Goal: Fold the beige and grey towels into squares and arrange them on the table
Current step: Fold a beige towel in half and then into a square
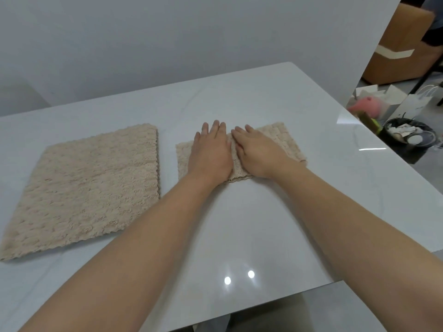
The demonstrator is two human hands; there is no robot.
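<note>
A small folded beige towel [285,137] lies in the middle of the white table [239,224]. My left hand [211,152] lies flat on its left half with fingers straight. My right hand [259,152] presses flat on its right half, fingers pointing left toward the other hand. The two hands touch side by side and hide most of the towel. A larger beige towel [88,188] lies spread flat on the left of the table, apart from both hands. No grey towel is in view.
The table's right edge [383,144] runs diagonally at the right. Beyond it on the floor stand a black bin [407,137], white paper bags [412,106], a pink plush toy [364,106] and a cardboard box [395,49]. A grey wall stands behind the table.
</note>
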